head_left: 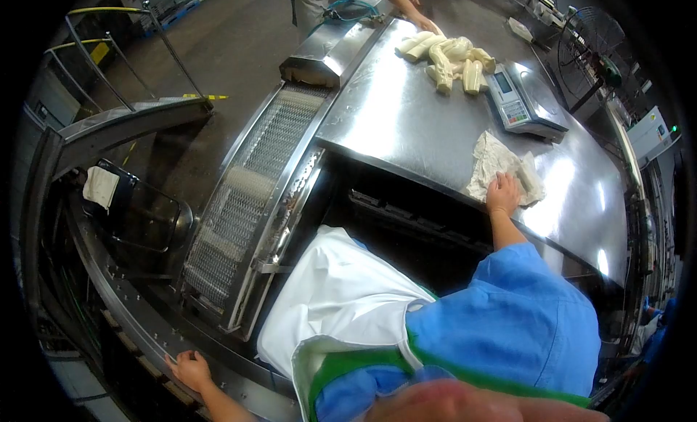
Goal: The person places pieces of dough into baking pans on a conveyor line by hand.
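Observation:
My right hand (504,192) rests on a crumpled, off-white cloth (494,164) near the front edge of the steel table (392,124). Its fingers are spread over the cloth. At the lower left, my left hand (190,370) lies at a curved metal rail (156,342), its fingers apart and nothing visible in them. Several pale, smooth rolled pieces (454,59) are heaped at the table's far side. Right of them stands a digital scale (526,99).
A metal mesh conveyor (250,182) runs left of the table. A black folding chair (156,211) holds a white cloth (100,187). Another person's arm (406,8) reaches to the pale pieces. Yellow-topped railings (109,11) stand upper left, a fan (595,48) upper right.

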`<state>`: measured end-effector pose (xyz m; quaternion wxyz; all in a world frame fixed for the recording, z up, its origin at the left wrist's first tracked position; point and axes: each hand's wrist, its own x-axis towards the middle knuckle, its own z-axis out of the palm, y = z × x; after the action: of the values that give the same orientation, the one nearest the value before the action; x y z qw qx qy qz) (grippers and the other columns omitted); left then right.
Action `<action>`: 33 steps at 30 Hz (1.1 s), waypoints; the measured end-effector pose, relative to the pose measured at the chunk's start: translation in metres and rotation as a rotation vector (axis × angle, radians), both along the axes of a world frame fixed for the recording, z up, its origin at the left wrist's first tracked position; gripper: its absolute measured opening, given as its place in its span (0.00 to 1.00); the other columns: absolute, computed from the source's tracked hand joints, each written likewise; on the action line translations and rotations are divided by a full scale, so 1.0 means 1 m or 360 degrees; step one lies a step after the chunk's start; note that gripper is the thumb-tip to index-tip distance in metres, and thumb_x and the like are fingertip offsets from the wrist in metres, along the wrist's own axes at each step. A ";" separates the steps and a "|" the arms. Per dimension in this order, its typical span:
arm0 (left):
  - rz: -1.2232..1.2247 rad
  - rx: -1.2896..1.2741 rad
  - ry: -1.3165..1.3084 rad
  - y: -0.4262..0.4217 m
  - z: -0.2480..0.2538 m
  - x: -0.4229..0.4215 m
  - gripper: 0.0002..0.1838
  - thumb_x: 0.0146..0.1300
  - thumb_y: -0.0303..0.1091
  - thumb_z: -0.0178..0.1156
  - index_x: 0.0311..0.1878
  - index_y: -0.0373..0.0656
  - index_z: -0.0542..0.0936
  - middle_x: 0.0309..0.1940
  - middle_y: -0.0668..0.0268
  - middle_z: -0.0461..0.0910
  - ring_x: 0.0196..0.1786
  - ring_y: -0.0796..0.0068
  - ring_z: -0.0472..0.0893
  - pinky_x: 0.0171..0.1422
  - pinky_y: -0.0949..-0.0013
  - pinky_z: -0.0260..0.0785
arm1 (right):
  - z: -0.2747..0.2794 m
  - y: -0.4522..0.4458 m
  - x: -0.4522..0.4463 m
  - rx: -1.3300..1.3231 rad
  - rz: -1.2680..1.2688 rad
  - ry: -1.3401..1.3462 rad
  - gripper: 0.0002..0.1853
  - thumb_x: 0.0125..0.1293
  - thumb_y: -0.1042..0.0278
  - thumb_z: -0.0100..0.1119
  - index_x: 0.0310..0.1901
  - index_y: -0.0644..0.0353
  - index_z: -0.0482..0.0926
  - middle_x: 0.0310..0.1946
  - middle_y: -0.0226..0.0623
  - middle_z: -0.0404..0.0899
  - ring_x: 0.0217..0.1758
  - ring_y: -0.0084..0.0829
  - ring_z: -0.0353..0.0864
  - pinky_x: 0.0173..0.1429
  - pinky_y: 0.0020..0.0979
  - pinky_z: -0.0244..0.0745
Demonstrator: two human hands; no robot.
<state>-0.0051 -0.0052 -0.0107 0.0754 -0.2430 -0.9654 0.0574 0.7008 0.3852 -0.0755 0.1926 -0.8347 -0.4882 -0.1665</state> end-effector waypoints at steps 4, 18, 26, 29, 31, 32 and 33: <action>-0.0048 0.0042 0.0036 -0.003 -0.004 -0.002 0.07 0.52 0.33 0.65 0.34 0.43 0.84 0.46 0.66 0.81 0.71 0.57 0.58 0.70 0.57 0.57 | 0.003 -0.001 -0.002 -0.0036 -0.0021 -0.0005 0.17 0.61 0.55 0.51 0.51 0.40 0.80 0.61 0.31 0.72 0.66 0.38 0.65 0.68 0.41 0.57; 0.0012 -0.0012 0.0000 0.002 0.002 0.002 0.08 0.52 0.34 0.65 0.35 0.45 0.84 0.48 0.68 0.80 0.72 0.58 0.57 0.70 0.56 0.56 | 0.008 -0.002 -0.006 -0.0051 -0.0027 0.0035 0.17 0.62 0.54 0.50 0.51 0.41 0.80 0.61 0.30 0.72 0.67 0.39 0.64 0.69 0.42 0.56; -0.0001 0.0006 -0.0048 0.003 0.005 0.004 0.06 0.53 0.33 0.64 0.34 0.44 0.83 0.48 0.66 0.80 0.72 0.57 0.56 0.71 0.56 0.56 | 0.005 -0.001 -0.003 -0.0077 -0.0038 0.0002 0.17 0.61 0.54 0.51 0.51 0.40 0.80 0.61 0.29 0.71 0.67 0.37 0.64 0.69 0.41 0.56; 0.0017 -0.0019 -0.0036 0.003 0.004 0.003 0.06 0.53 0.33 0.64 0.34 0.44 0.83 0.48 0.66 0.79 0.72 0.58 0.56 0.70 0.55 0.56 | 0.004 -0.001 -0.003 -0.0052 -0.0037 -0.0001 0.17 0.61 0.54 0.51 0.51 0.39 0.80 0.61 0.29 0.71 0.67 0.37 0.64 0.68 0.41 0.56; 0.0051 -0.0026 -0.0054 0.005 0.006 0.005 0.06 0.54 0.34 0.64 0.35 0.44 0.83 0.49 0.67 0.79 0.72 0.58 0.55 0.71 0.55 0.55 | 0.002 0.000 -0.002 -0.0028 -0.0033 -0.0017 0.17 0.61 0.54 0.51 0.51 0.40 0.80 0.61 0.30 0.72 0.67 0.38 0.64 0.68 0.41 0.57; 0.0051 -0.0026 -0.0054 0.005 0.007 0.005 0.06 0.54 0.34 0.64 0.35 0.44 0.83 0.49 0.67 0.79 0.72 0.58 0.55 0.71 0.55 0.55 | 0.001 0.000 -0.001 -0.0028 -0.0033 -0.0017 0.17 0.61 0.54 0.51 0.51 0.40 0.80 0.61 0.30 0.72 0.67 0.38 0.64 0.68 0.41 0.57; 0.0051 -0.0032 -0.0076 0.006 0.009 0.005 0.07 0.54 0.34 0.64 0.35 0.44 0.83 0.49 0.67 0.79 0.72 0.59 0.55 0.71 0.56 0.55 | 0.000 0.001 0.001 -0.0027 -0.0020 -0.0023 0.17 0.61 0.54 0.51 0.50 0.40 0.81 0.60 0.31 0.72 0.66 0.38 0.65 0.68 0.41 0.57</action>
<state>0.0004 0.0007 -0.0019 0.0490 -0.2296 -0.9701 0.0624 0.7013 0.3857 -0.0750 0.1810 -0.8381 -0.4859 -0.1696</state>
